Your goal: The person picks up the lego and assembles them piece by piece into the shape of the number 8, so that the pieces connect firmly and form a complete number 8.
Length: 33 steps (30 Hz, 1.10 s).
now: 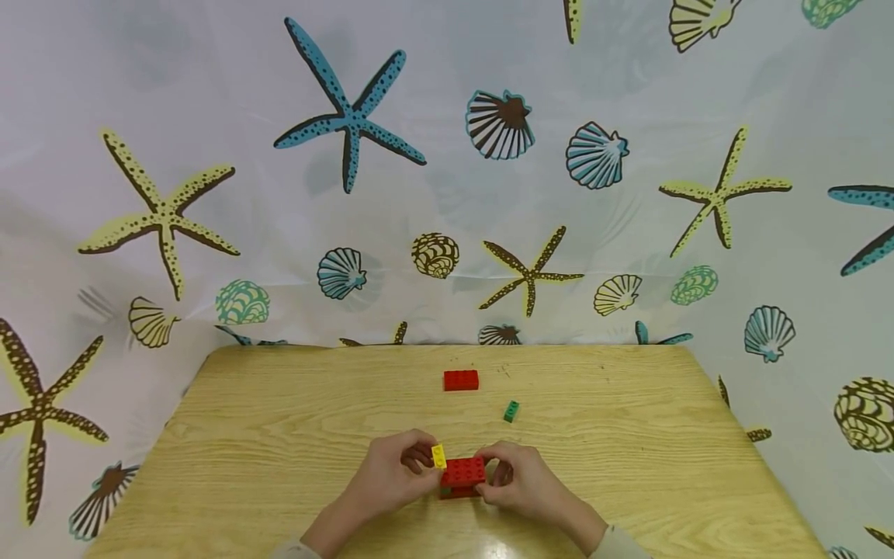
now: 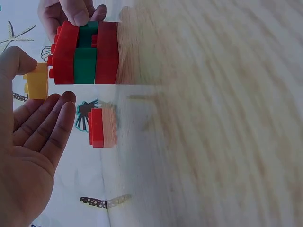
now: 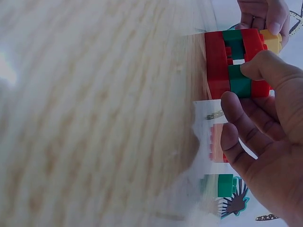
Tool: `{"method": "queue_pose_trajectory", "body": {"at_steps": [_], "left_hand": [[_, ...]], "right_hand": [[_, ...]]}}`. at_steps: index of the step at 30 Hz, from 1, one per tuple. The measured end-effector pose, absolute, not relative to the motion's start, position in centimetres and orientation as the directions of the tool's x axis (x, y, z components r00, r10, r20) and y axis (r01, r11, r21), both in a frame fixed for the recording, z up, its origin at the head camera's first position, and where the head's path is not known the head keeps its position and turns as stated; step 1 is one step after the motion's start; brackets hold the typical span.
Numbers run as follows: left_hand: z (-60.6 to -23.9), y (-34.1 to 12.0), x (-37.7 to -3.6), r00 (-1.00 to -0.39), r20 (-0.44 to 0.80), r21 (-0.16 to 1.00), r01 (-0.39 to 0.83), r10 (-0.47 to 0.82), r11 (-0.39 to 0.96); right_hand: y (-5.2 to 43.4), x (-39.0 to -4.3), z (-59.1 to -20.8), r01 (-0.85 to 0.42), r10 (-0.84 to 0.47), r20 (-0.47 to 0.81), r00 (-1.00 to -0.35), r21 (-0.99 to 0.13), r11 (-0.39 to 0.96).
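Pinched between my left hand's (image 1: 391,475) thumb and fingers is a small yellow toy brick (image 1: 438,456), just above the left end of a brick stack (image 1: 464,470). In the left wrist view the yellow brick (image 2: 38,81) is beside the studs of the upper red brick (image 2: 64,54). Two green bricks, the nearer green brick (image 2: 85,66) and one behind it, sit with a gap between the upper red brick and the lower red brick (image 2: 108,53). My right hand (image 1: 525,480) grips the stack's right end, its thumb (image 3: 265,66) against a green brick (image 3: 240,81).
Farther back on the wooden table (image 1: 293,435) lie a loose red brick (image 1: 461,380) and a small green brick (image 1: 511,411). Cloth (image 1: 433,194) printed with starfish and shells hangs behind the table and along its sides.
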<state>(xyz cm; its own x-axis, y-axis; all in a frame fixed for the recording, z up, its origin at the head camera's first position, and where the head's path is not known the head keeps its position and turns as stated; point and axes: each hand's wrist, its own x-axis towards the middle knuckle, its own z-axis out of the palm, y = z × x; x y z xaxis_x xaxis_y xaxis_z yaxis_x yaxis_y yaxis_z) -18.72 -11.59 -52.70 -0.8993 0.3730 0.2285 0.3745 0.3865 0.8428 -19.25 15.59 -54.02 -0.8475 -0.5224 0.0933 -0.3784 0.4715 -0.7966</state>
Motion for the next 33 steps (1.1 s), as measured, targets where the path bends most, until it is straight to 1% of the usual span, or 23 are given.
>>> {"method": "queue_pose_trajectory", "body": {"at_steps": [9,16,23,28,33], "left_hand": [[-52.98,-11.46,-18.73,-0.859,0.283,0.823,0.446,0.427,0.352],[-53.13,-11.43,-18.68,-0.832,0.347,0.795,0.506,0.433,0.334],[-52.79,-11.4,-18.62,-0.815,0.347,0.77,0.53,0.463,0.355],[-52.56,-11.34,-18.54,-0.816,0.333,0.761,0.529,0.473,0.375],[-52.54,-11.29,-18.56,-0.803,0.343,0.753,0.545,0.487,0.368]], "right_hand": [[15.59,-19.41,-53.89,-0.378,-0.528,0.09,-0.844,-0.799,0.468],[15.48,-19.38,-53.74,-0.375,-0.528,0.09,-0.845,-0.803,0.463],[15.49,-19.34,-53.66,-0.37,-0.527,0.083,-0.846,-0.802,0.469],[15.53,-19.3,-53.66,-0.372,-0.535,0.085,-0.841,-0.807,0.457],[15.64,-19.34,-53.64,-0.366,-0.538,0.072,-0.84,-0.808,0.462]]}}
